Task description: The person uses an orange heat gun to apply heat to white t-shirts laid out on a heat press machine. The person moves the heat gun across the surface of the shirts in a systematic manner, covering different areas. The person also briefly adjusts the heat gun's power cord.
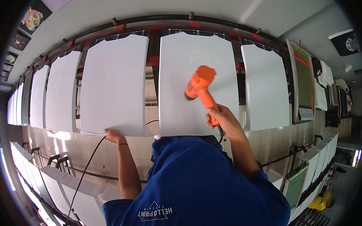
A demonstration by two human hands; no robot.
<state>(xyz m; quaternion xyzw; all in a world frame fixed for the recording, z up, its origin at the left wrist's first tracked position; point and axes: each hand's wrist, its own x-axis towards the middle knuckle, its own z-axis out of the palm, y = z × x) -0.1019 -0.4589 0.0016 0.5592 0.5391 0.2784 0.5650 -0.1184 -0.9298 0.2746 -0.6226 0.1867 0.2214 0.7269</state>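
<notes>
My right hand (pixel 224 120) is wrapped round the handle of an orange heat gun (pixel 202 84). The gun is held above a white T-shirt (pixel 177 109) spread flat on a printing board in front of me, its dark nozzle pointing down and to the left. To the left, at the near edge of another white T-shirt (pixel 114 79), my left hand (pixel 115 136) has its fingers closed round a black power cord (pixel 85 169), which trails down to the lower left. Its fingertips also lie against the shirt's lower edge.
More white shirts on boards (pixel 266 88) continue the row on both sides. A framed printing screen (pixel 302 83) stands at the right. Behind me runs a second row of boards (pixel 80 193) with a dark rail. A person in yellow (pixel 322 201) is at the far lower right.
</notes>
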